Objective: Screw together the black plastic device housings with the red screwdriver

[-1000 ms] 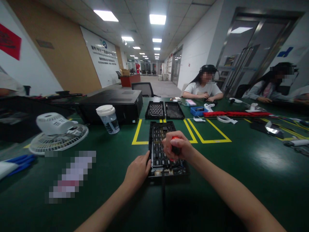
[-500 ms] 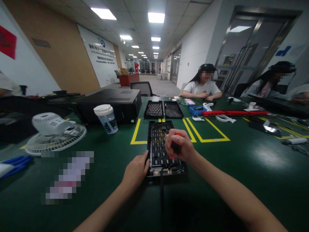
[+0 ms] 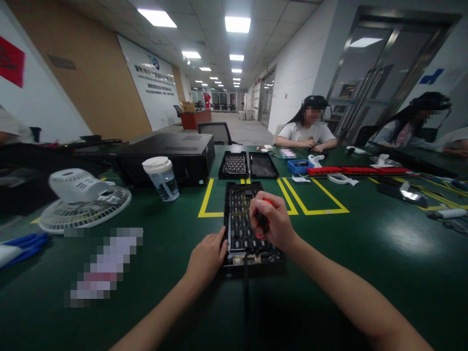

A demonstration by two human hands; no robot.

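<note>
In front of me on the green table lies a black open case point(image 3: 227, 214) with rows of round black cells or keys inside and a strip of wiring and small parts at its near end. My left hand point(image 3: 206, 256) steadies the case, its fingers pressed along the left edge near the front corner. Wrapped in a fist over the right side of the case, my right hand point(image 3: 274, 219) grips a red and black handle, seemingly a screwdriver point(image 3: 262, 222), held roughly upright. Its tip is hidden behind the hand. A black strap or cable point(image 3: 246, 278) hangs from the near end.
Farther back lie a similar case point(image 3: 234, 165) and a black tray point(image 3: 263, 166). On the left are a lidded cup point(image 3: 164, 180), a white fan point(image 3: 80, 200) and a large black box point(image 3: 175, 151). A blue bin point(image 3: 298, 166) and red strip point(image 3: 351, 171) lie right, near seated people.
My right fist has shifted and turned slightly over the case, with the handle still in it. The left hand and the case stay in place.
</note>
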